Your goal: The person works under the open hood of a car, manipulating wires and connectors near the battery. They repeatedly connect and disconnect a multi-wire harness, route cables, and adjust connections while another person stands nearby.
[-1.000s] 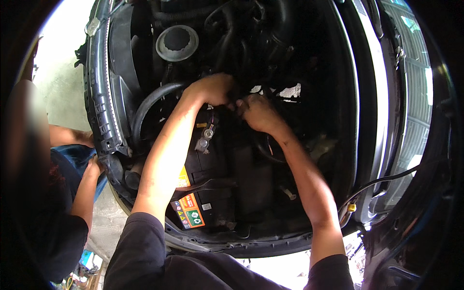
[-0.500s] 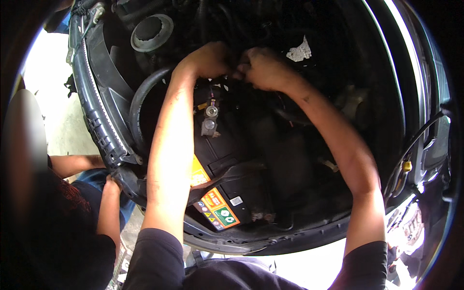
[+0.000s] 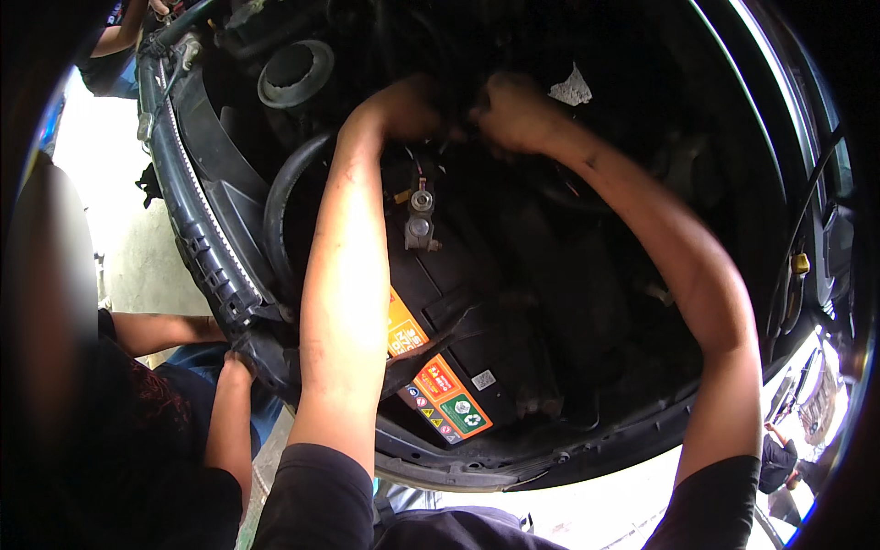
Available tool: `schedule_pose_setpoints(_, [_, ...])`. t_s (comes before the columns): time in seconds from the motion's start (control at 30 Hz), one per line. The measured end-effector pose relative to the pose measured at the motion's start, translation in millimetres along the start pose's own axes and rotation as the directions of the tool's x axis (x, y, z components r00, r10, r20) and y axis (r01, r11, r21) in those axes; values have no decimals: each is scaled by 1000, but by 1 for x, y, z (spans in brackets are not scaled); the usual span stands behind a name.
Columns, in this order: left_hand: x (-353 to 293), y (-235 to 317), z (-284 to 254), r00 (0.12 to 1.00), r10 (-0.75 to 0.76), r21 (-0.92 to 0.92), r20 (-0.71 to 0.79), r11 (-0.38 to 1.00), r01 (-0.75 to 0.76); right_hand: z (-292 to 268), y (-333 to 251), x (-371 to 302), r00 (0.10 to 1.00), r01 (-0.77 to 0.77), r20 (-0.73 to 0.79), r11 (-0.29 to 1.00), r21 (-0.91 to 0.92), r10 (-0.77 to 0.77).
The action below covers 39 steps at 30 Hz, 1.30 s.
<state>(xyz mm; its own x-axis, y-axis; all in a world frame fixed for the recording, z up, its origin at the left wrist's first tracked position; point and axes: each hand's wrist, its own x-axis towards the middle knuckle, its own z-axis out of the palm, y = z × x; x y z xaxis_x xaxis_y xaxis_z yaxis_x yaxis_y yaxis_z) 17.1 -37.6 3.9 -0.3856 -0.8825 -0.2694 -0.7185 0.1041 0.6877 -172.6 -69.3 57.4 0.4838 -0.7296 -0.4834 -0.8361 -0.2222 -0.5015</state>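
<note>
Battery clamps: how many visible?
1: the metal clamp on the black battery, just below the left hand in the picture. Another could be hidden in the shadows.

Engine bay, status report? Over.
Left hand and right hand close together, grasp unclear in shadow. Black rectangular battery, near side. Left forearm partly covers its orange label.

Hands [image 3: 515, 112] farther apart, co-worker's arm [image 3: 117, 38] newly visible — top-left

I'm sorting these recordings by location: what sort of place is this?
Likely a vehicle repair spot, perhaps a workshop, though the surroundings barely show: there is an open engine bay, a black battery with an orange label, and a metal terminal clamp.
</note>
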Motion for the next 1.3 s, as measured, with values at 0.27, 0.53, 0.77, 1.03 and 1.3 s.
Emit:
schedule_pose_setpoints(0.27, [-1, 0, 1, 1000, -23, -9, -11, 1000, 23, 4, 8, 9, 981, 167, -45, 943, -288, -187])
schedule_pose_setpoints(0.53, [-1, 1, 0, 996, -79, -20, 34, 997, 80, 5, 17, -3, 943, 314, -9, 901, -301, -332])
schedule_pose_setpoints(0.77, [-7, 9, -6, 990, -115, -43, 83, 992, 119, 7, 11, -2, 942, 292, -74, 907, -303, -328])
schedule_pose_setpoints(1.03, [-5, 9, -3, 997, -57, -7, 45, 998, 58, 2, -1, -7, 999, -32, -42, 999, -22, 31])
schedule_pose_setpoints(1.3, [-5, 4, -4, 987, -132, -46, 97, 990, 137, 5, 15, -6, 944, 315, -6, 907, -279, -329])
